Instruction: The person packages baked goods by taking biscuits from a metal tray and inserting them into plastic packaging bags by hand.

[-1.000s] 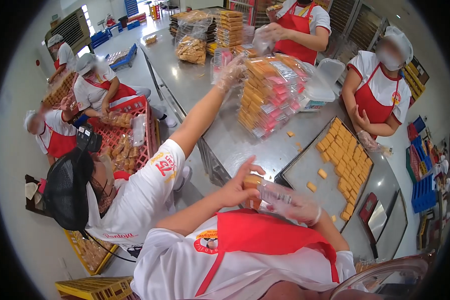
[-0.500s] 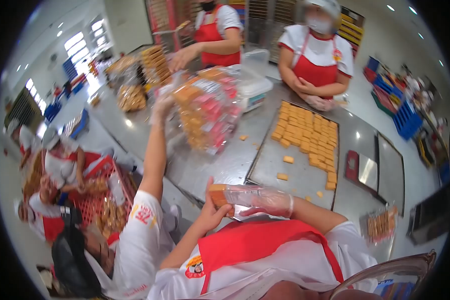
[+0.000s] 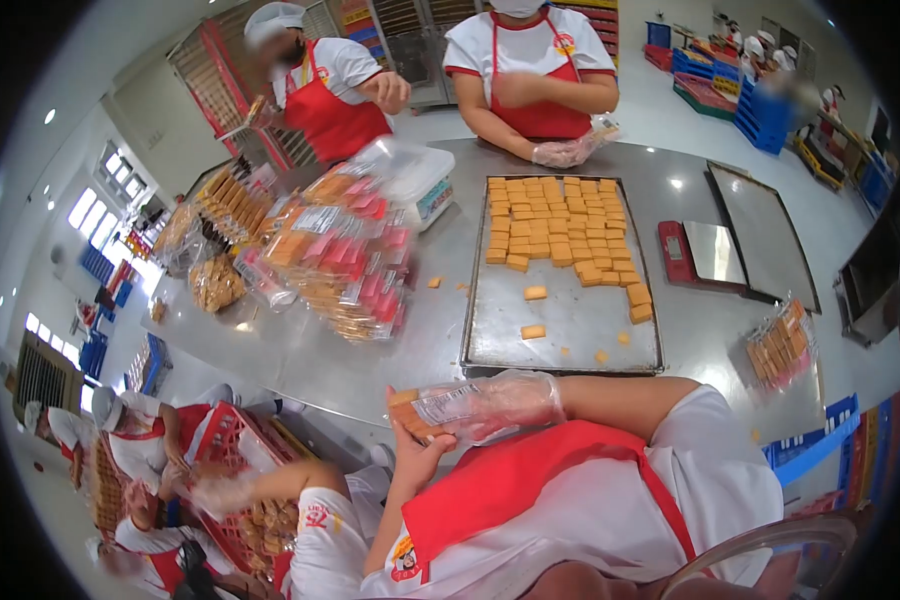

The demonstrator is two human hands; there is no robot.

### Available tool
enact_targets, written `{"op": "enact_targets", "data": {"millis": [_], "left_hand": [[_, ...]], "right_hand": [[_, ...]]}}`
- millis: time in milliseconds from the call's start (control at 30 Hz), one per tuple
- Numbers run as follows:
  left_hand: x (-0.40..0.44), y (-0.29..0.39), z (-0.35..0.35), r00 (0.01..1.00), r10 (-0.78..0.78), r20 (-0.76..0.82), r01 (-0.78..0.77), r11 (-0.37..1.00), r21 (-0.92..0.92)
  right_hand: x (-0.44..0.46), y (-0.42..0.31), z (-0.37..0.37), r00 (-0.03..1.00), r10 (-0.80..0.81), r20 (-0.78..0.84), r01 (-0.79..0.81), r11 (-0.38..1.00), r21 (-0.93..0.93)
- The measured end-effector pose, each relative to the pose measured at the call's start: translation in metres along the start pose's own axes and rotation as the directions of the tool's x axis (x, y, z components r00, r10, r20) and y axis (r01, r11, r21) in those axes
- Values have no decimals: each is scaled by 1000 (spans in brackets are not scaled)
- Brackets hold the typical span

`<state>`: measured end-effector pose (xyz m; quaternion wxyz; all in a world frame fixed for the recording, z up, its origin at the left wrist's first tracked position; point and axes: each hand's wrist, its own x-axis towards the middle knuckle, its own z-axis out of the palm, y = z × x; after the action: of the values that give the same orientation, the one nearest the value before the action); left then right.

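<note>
My left hand [image 3: 422, 452] is bare and grips the left end of a clear labelled pack of cookies [image 3: 442, 407] from below. Gloved in clear plastic, my right hand [image 3: 520, 400] is closed around the other end of the same pack. The pack lies roughly level in front of my red apron. Just beyond my hands is a metal tray [image 3: 490, 325] with rows of small yellow cookies [image 3: 560, 225] and two loose ones near its left side. Left of the tray, labelled packs with pink parts [image 3: 355, 260] are piled up.
A red scale [image 3: 676, 255] stands right of the tray, beside an empty tray [image 3: 770, 235]. Another cookie pack [image 3: 780, 345] lies at the right edge. A lidded plastic tub [image 3: 415, 180] is behind the pile. Co-workers stand across the table; others are at a red crate [image 3: 240, 440] on the left.
The view has swung rightward. The neighbouring co-worker's arm has left the pile and is now near the red crate. Both my hands have kept hold of the pack.
</note>
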<state>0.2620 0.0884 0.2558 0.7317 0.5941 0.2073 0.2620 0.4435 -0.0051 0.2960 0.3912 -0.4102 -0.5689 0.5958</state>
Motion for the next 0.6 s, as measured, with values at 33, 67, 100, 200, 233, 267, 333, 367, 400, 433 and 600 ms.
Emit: {"op": "enact_targets", "data": {"millis": [33, 67, 100, 200, 233, 267, 333, 367, 400, 433, 600], "left_hand": [[2, 1, 0, 1000, -23, -10, 23, 1000, 3], [3, 2, 0, 999, -42, -23, 42, 999, 4], [4, -3, -1, 1000, -11, -21, 11, 1000, 0], [11, -16, -4, 998, 59, -18, -59, 998, 2], [14, -14, -4, 998, 66, -18, -65, 998, 15], [16, -13, -4, 998, 61, -16, -61, 998, 33], [25, -19, -11, 993, 117, -29, -119, 990, -74], [29, -25, -17, 990, 135, -43, -140, 982, -131], [32, -30, -33, 1000, 6, 7, -4, 972, -236], [33, -36, -47, 998, -52, 29, 59, 921, -384], [61, -30, -59, 995, 95, 42, -22, 584, -811]], "right_hand": [[-2, 1, 0, 996, -86, -25, 77, 964, -256], [-4, 2, 0, 985, -169, -25, 134, 856, -499], [-5, 8, -1, 994, -92, -51, 82, 982, -172], [-6, 22, -2, 997, 72, -22, -48, 838, 544], [-7, 23, -3, 996, 87, -25, -56, 809, 585], [-9, 24, 0, 994, 102, -30, -60, 771, 634], [-24, 6, -8, 997, 20, -72, -9, 990, 144], [-35, -8, -15, 997, -17, -73, 9, 993, -120], [-49, -28, -22, 998, 22, -66, -29, 993, -114], [-63, -44, -29, 997, 66, -50, -70, 993, -99], [-121, -47, -67, 669, 26, -743, -509, 745, -432]]}}
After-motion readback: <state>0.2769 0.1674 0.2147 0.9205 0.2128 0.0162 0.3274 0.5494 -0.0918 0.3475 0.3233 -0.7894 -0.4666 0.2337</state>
